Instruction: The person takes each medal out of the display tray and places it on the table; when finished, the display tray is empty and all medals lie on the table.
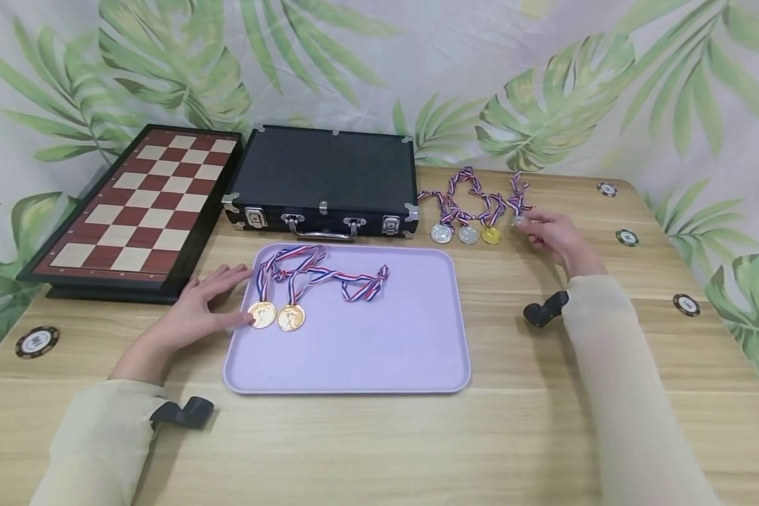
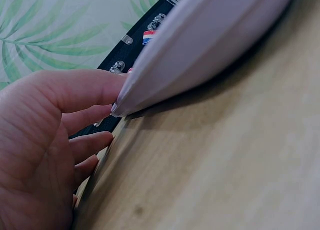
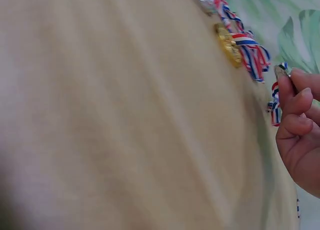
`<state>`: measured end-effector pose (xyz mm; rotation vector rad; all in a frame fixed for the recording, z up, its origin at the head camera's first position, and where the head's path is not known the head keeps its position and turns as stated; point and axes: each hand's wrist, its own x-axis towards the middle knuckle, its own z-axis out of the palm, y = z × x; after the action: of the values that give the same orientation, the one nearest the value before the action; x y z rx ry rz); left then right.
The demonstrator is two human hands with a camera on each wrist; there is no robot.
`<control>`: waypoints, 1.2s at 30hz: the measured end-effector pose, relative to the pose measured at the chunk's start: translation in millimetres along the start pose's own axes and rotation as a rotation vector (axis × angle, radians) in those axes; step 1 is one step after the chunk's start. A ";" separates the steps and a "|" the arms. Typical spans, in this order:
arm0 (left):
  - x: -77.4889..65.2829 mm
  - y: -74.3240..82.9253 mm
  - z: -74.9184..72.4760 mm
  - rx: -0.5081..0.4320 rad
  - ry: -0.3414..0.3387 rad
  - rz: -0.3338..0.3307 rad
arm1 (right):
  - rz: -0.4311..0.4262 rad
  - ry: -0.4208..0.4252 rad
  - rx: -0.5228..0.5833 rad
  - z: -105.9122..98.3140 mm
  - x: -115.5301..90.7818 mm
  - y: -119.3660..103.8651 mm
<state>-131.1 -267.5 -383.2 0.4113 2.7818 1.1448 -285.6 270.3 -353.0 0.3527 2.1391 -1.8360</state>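
Note:
At the left edge of the lavender tray (image 1: 379,358) is my left hand (image 1: 205,306), its thumb over the rim by a gold medal (image 1: 262,315). The other fingers (image 2: 92,145) extend loosely outside the tray. A second gold medal (image 1: 291,318) lies beside the first, their striped ribbons (image 1: 319,273) spread across the tray. At the back right, my right hand (image 1: 553,237) pinches a silver medal (image 1: 519,221) between thumb and fingers, its ribbon (image 1: 517,191) trailing behind. In the right wrist view, that medal (image 3: 281,69) is partly hidden by the fingertips.
Left of the right hand lie two silver medals (image 1: 441,233) and a gold-coloured one (image 1: 490,235) with tangled ribbons. Behind the tray sits a black case (image 1: 329,169), with a chessboard (image 1: 145,204) to its left. Poker chips (image 1: 686,304) lie near the table's sides.

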 end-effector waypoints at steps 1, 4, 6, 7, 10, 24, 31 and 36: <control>0.0 0.1 0.0 0.002 -0.002 -0.001 | 0.003 -0.020 0.003 1.2 -0.4 2.2; 0.0 0.2 0.3 0.002 -0.006 -0.010 | 0.016 -0.051 0.029 3.6 -2.0 7.8; 0.0 0.4 0.6 0.003 -0.010 -0.019 | 0.013 -0.058 0.034 3.7 -2.8 11.1; 0.0 0.5 0.8 0.005 -0.011 -0.022 | 0.010 -0.057 0.027 3.5 -3.0 12.7; -0.1 0.6 0.6 0.005 -0.010 -0.019 | 0.004 -0.041 -0.011 3.0 -4.1 16.3; 0.3 2.1 -0.8 0.008 -0.015 -0.022 | -0.003 0.022 -0.099 1.7 -5.1 22.5; 1.3 1.7 0.1 0.010 -0.015 -0.005 | -0.048 -0.037 -0.080 1.0 -16.3 20.6; 1.7 -1.9 1.0 0.007 -0.010 0.007 | -0.167 -0.089 -0.016 28.0 -43.1 1.5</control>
<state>-132.9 -267.6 -385.3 0.4269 2.7783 1.1321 -243.2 243.2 -341.9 0.0887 2.1784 -1.8831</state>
